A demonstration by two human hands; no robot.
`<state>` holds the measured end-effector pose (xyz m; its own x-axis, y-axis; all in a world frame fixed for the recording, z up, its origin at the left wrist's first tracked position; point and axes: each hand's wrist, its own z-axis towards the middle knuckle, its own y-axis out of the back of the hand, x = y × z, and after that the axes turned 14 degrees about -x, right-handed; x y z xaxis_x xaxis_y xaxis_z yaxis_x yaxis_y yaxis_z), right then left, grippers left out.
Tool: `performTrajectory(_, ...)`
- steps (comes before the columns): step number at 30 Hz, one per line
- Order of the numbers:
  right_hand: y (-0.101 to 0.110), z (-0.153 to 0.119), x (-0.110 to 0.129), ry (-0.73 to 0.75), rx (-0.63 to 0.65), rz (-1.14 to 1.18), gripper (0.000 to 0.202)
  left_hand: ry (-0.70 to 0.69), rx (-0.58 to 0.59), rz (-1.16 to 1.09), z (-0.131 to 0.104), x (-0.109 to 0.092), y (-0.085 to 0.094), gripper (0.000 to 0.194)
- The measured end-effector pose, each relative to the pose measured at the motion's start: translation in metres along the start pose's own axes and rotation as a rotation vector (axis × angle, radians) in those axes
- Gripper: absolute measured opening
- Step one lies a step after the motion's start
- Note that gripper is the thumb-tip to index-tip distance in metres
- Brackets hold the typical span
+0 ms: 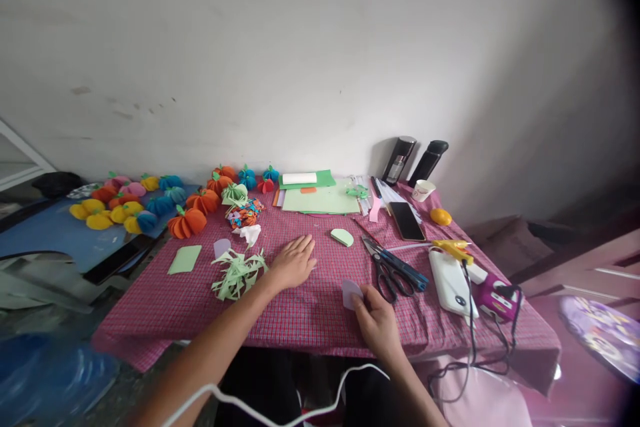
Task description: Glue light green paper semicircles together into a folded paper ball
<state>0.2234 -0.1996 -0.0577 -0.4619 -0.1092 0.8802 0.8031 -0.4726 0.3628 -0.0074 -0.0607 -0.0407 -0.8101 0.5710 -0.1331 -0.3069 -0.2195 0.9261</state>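
White cord (pixel 213 387) ran loosely below both my hands, smooth and bending in soft curves. My right hand (pixel 376 320) was closed in a pinch, thumb against fingers, on the purple paper (pixel 349 293), a thin, flat piece with a rounded edge. I gripped it by one side, probably so that most of it stayed uncovered. My left hand (pixel 295 261) lay palm down with its fingers stretched out, seemingly for support, on the checked tablecloth (pixel 310 317); I saw nothing held in it, though I cannot tell what its palm covered. Left of that hand sat a tangle of crinkled green strips (pixel 240 275). Right of my right hand, the black scissors (pixel 384 273) rested with their handle loops towards me, perhaps for easy reach. Beyond and between my hands was a folded green piece (pixel 342 237), rounded on one side. Farthest past them, flat green sheets (pixel 323 201) lay stacked, likely to keep them together.
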Motion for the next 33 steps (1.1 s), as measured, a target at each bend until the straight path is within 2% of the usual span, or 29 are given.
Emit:
performTrajectory(3, 0.000, -0.001, -0.001, 0.008, 0.011, 0.022, 0.028, -0.093, 0.017, 0.030, -0.059, 0.017, 0.031, 0.057)
performTrajectory(5, -0.001, -0.001, -0.003, 0.013, 0.021, 0.042, 0.027, -0.061, 0.047, 0.088, -0.076, 0.019, 0.046, 0.055)
performTrajectory(7, -0.001, -0.001, -0.004, 0.015, 0.020, 0.049, 0.027, 0.013, 0.032, 0.153, -0.074, 0.011, 0.051, 0.051)
performTrajectory(9, -0.002, -0.001, -0.004, 0.015, 0.017, 0.042, 0.027, 0.049, -0.043, 0.163, -0.061, -0.005, 0.045, 0.052)
performTrajectory(11, -0.001, -0.001, -0.003, 0.013, 0.021, 0.030, 0.027, 0.001, -0.056, 0.098, -0.050, -0.021, 0.035, 0.057)
performTrajectory(13, -0.001, -0.001, -0.003, 0.009, 0.022, 0.012, 0.027, -0.032, -0.040, 0.058, -0.051, -0.026, 0.028, 0.058)
performTrajectory(15, 0.000, -0.001, -0.004, 0.008, 0.015, 0.002, 0.028, -0.030, -0.003, 0.073, -0.065, -0.015, 0.029, 0.059)
performTrajectory(19, 0.001, -0.001, -0.003, 0.021, 0.012, 0.015, 0.028, 0.247, -0.050, 0.274, -0.103, 0.023, 0.051, 0.057)
performTrajectory(21, 0.001, -0.001, -0.001, 0.028, 0.009, 0.020, 0.029, 0.252, -0.113, 0.299, -0.112, 0.024, 0.058, 0.056)
performTrajectory(24, 0.000, -0.002, 0.001, 0.034, 0.001, 0.010, 0.029, 0.116, -0.143, 0.189, -0.109, -0.002, 0.054, 0.055)
performTrajectory(27, 0.000, -0.002, 0.001, 0.038, -0.006, -0.009, 0.029, 0.006, -0.131, 0.062, -0.092, -0.027, 0.045, 0.044)
performTrajectory(29, 0.000, -0.002, 0.000, 0.034, -0.002, -0.018, 0.029, 0.072, -0.147, 0.053, -0.080, -0.028, 0.043, 0.038)
performTrajectory(31, 0.000, -0.002, -0.001, 0.032, 0.001, -0.019, 0.029, 0.170, -0.160, 0.082, -0.069, -0.016, 0.045, 0.031)
performTrajectory(33, 0.000, -0.002, -0.001, 0.035, 0.004, -0.014, 0.029, 0.204, -0.140, 0.080, -0.061, -0.002, 0.046, 0.017)
